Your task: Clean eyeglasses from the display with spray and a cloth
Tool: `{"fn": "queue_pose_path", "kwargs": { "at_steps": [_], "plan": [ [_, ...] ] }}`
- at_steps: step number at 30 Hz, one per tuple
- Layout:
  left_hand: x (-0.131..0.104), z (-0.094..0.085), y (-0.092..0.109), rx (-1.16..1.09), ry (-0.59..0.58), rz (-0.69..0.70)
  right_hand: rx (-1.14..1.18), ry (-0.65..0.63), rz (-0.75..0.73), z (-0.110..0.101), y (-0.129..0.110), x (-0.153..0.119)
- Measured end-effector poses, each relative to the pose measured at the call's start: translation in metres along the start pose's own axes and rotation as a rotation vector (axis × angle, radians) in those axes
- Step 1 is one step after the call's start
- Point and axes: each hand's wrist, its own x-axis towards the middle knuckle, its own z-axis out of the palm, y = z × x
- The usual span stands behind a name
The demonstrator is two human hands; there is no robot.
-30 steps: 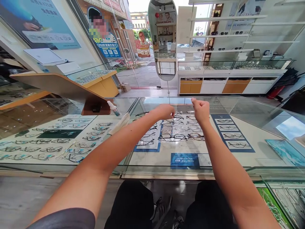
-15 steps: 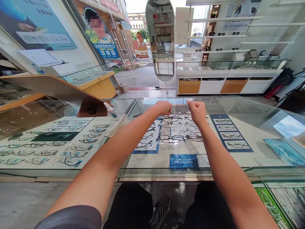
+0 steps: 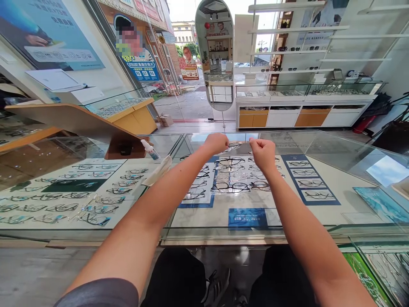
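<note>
Over the far part of the glass counter, my left hand (image 3: 217, 143) and my right hand (image 3: 263, 152) are both closed, knuckles up, a short gap apart. A pair of eyeglasses (image 3: 234, 146) shows in that gap, and a thin strip of it seems to run from one fist to the other. My fingers cover its ends, so the exact grip is hidden. Below the hands, rows of eyeglasses (image 3: 230, 186) lie in the display case. A blue printed card (image 3: 247, 218) lies nearer to me.
A small white spray bottle (image 3: 149, 149) and a pale cloth (image 3: 159, 170) sit on the counter by my left forearm. Left of them stands a brown board (image 3: 73, 123). An oval mirror (image 3: 220, 91) rises beyond the counter. At right lies a blue tray of eyeglasses (image 3: 309, 181).
My left hand has risen slightly and my right hand has lowered a little. The strip and eyeglasses between the fists now show more clearly. The view has tilted slightly.
</note>
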Motion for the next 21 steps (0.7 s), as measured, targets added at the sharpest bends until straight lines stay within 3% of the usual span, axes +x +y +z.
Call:
{"fn": "queue_pose_path", "kwargs": {
  "at_steps": [4,9,14,21],
  "plan": [
    [-0.026,-0.017,-0.005,-0.183,0.155,-0.005,0.203,-0.099,0.149,0.001,0.000,0.003],
    [-0.084,-0.017,-0.005,-0.875,0.439,0.045,0.376,-0.261,0.209,0.008,-0.004,0.000],
    [-0.125,0.002,-0.004,-1.382,0.366,0.067,0.353,-0.354,0.124,0.020,-0.021,-0.017],
    [-0.134,0.023,0.000,-1.530,0.353,0.065,0.256,-0.484,0.141,0.028,-0.038,-0.038]
  ]
}}
